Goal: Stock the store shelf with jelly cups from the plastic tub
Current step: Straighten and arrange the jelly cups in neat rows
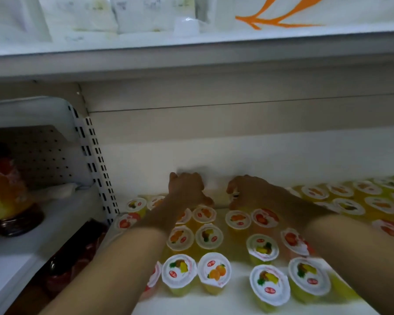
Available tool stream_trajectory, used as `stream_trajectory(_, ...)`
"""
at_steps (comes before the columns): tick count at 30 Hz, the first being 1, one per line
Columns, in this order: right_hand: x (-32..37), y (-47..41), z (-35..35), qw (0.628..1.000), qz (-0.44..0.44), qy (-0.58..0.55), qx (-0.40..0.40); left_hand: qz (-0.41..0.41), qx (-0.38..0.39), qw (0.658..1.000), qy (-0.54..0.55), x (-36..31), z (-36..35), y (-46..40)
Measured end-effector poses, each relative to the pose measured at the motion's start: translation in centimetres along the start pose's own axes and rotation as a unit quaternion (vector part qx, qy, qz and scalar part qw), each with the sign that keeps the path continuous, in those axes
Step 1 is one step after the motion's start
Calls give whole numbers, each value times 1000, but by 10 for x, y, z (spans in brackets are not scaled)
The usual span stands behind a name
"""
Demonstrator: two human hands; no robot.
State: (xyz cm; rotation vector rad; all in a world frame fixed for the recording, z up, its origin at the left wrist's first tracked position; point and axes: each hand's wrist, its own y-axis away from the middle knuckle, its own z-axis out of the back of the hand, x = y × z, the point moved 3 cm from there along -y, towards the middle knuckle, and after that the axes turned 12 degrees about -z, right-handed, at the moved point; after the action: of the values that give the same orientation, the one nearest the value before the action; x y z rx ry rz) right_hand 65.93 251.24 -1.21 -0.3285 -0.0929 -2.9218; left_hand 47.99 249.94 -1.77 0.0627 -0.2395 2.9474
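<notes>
Jelly cups [179, 274] stand upright in loose rows on the white shelf [232, 298]: clear tubs of yellow jelly under round white foil lids printed with orange, strawberry or mixed fruit. Both hands reach to the back row. The left hand [187, 188] and right hand [248, 189] have curled fingers; whether either grips a cup, I cannot tell.

Two bare forearms, no sleeves in view, left hand [187, 188] and right hand [248, 192] ungloved.

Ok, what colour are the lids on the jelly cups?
White, with fruit pictures and a small red logo on the jelly cups, clearest in the head view.
</notes>
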Motion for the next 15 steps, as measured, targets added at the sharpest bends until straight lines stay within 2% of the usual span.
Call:
stream_trajectory(6, 14, -13, -8, 998, 61, -10, 14, -28, -9, 1000, 3, -4, 1, -3)
stream_trajectory(15, 18, -13, -11, 998, 61, -6, 2, -21, -11, 999, 24, -5, 8, 9)
